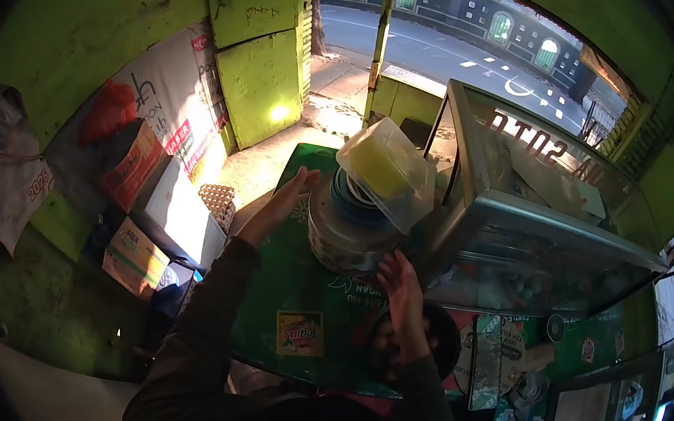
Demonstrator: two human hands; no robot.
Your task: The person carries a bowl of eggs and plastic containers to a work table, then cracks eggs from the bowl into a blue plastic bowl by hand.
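A round, wide container [341, 248] with a patterned side stands on the green table [266, 302] in front of me. Stacked on it are blue-rimmed dishes [352, 198], topped by a tilted clear plastic box [410, 206] with something yellow in it. My left hand [278, 204] is open at the left side of this stack, fingers stretched forward. On the near right side, my right hand [402, 293] has its fingers extended, their tips right at the container's lower edge. Below my right forearm sits a dark bowl [444, 337] of round brownish items, partly hidden by the arm.
A glass display case [529, 255] with a metal frame rises close on the right. Cardboard boxes [135, 257] and egg trays [218, 202] are at the left by the green wall. A long mirror-like strip [487, 362] lies at the right.
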